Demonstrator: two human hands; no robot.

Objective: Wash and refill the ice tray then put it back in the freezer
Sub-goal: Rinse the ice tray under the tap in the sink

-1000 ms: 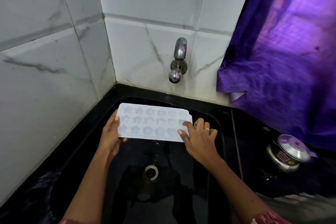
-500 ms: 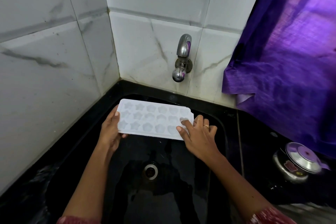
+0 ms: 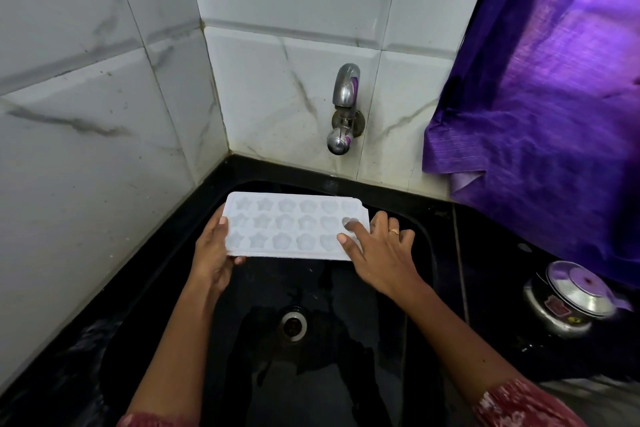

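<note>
Both hands grip ice tray.

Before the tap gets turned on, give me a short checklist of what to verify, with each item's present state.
1. Ice tray held over the sink: ok.
2. Left hand grips the tray's left end: ok.
3. Right hand on the right end, a finger in a cavity: ok.
4. Tap running: not ok, no stream visible.
5. Tray under the spout: cannot tell; it looks close.
6. Drain unblocked: ok.
</note>
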